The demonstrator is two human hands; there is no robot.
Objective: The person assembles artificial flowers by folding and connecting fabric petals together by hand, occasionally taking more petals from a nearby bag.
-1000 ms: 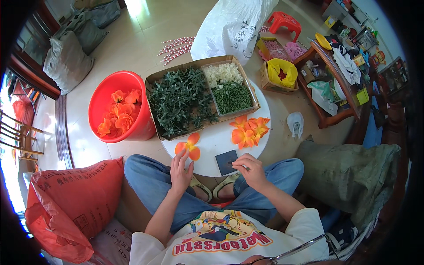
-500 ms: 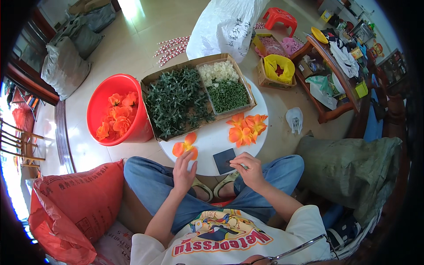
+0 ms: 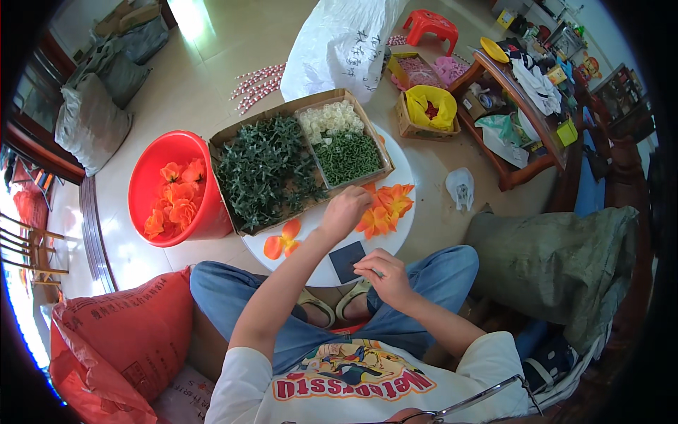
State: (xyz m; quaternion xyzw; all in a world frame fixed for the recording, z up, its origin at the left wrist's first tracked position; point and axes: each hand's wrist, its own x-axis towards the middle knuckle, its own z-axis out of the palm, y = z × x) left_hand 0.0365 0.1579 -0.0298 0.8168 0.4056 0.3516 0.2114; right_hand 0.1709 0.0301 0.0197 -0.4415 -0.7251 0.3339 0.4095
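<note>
My left hand [image 3: 347, 212] reaches across the white round table [image 3: 314, 272]. Its fingers are bunched at the left edge of a pile of orange fabric petals [image 3: 387, 212]; what they grip is hidden. My right hand [image 3: 387, 277] is pinched around a small green piece, too small to make out fully, beside a dark square pad [image 3: 346, 261] at the near table edge. A separate orange-yellow petal piece [image 3: 284, 244] lies to the left. Behind my left hand, a cardboard box [image 3: 279, 225] holds dark green artificial leaves [image 3: 258, 169] and a clear tray with white pieces [image 3: 330, 120] and green stems [image 3: 349, 157].
Left of the table stands a red bucket [image 3: 148, 198] with orange flowers [image 3: 176, 201]. A large white bag [image 3: 339, 49] is behind the box. Red [image 3: 127, 325] and green [image 3: 554, 272] sacks flank my legs. Far right are a yellow-lined box [image 3: 431, 106] and a wooden table [image 3: 508, 92].
My left hand has moved right and forward, from the single petal piece at the left to the orange pile. My right hand stays pinched near the pad. The whole view has shifted slightly.
</note>
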